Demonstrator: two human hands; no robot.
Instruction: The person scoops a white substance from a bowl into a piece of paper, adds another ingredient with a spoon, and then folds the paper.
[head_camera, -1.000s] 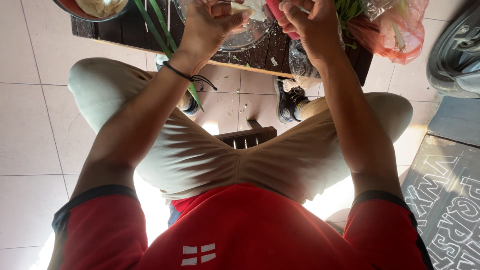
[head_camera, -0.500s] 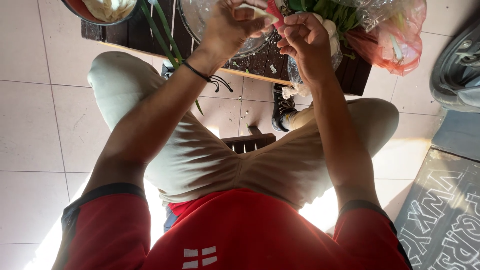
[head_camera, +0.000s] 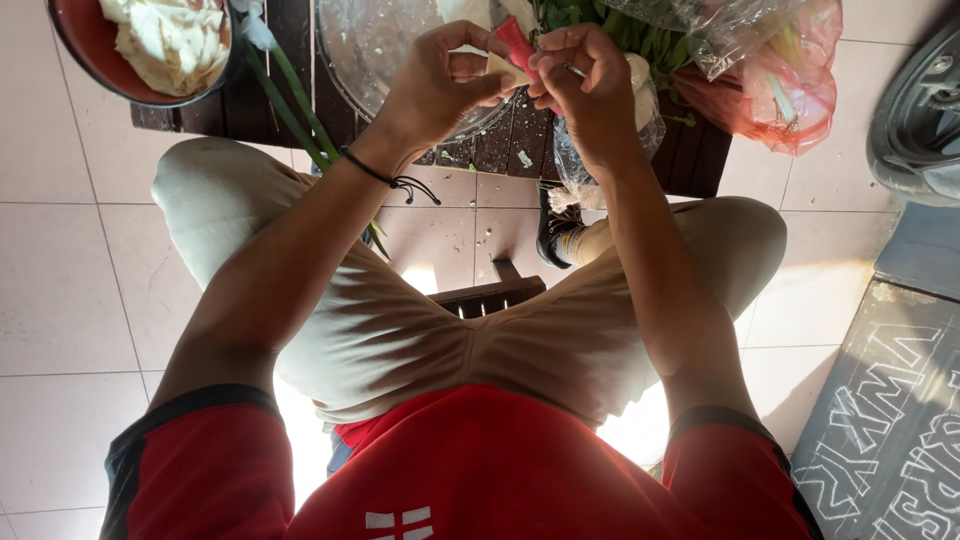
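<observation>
A pale vegetable piece (head_camera: 497, 66) sits at 12 o'clock, pinched in the left hand (head_camera: 432, 85), touching a red-handled peeler (head_camera: 516, 45) that the right hand (head_camera: 583, 85) grips closed. Beneath lies a glass bowl (head_camera: 370, 50) on the dark surface (head_camera: 500, 140), with a red bowl (head_camera: 85, 55) at 10 o'clock.

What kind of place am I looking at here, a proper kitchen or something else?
Probably an informal home or courtyard food-prep spot, not a fitted kitchen: a low dark wooden table on a tiled floor, a red bowl of pale pieces, and bagged greens.

two bowls (head_camera: 140, 50) (head_camera: 400, 50), two plastic bags (head_camera: 790, 80) (head_camera: 600, 150), two hands (head_camera: 440, 85) (head_camera: 590, 85).
</observation>
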